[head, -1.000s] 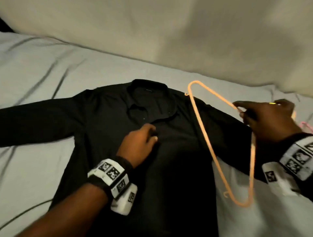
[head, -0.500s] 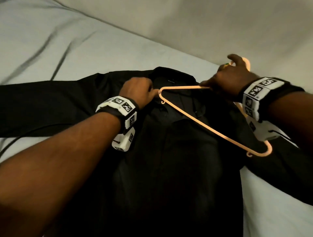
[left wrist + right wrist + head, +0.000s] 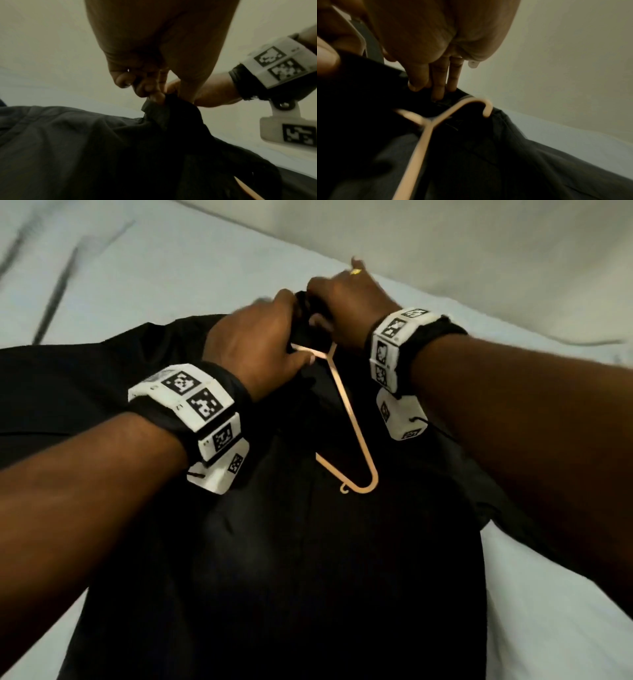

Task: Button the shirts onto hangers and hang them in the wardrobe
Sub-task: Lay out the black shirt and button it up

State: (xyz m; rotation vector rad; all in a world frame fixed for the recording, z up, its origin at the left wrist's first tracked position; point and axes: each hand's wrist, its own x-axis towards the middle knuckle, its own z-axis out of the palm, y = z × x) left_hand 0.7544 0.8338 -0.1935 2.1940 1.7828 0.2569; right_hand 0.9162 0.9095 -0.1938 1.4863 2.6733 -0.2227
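You're feeding the peach hanger (image 3: 346,419) into the black shirt (image 3: 274,559) lying on the bed (image 3: 534,611). Your left hand (image 3: 255,337) and right hand (image 3: 346,302) both pinch the far collar. Next, seat the hanger's shoulders inside.

Bed sheet (image 3: 144,268) was pale grey-white and filled the upper left and lower right of the head view, with a few dark creases running diagonally at upper left. Wall (image 3: 479,241) behind it was plain off-white and took the upper right; it met the sheet along a diagonal line. Light was dim and warm and cast a yellowish tint. In both wrist views the wall (image 3: 51,40) looked bare, though blur made its texture hard to judge.
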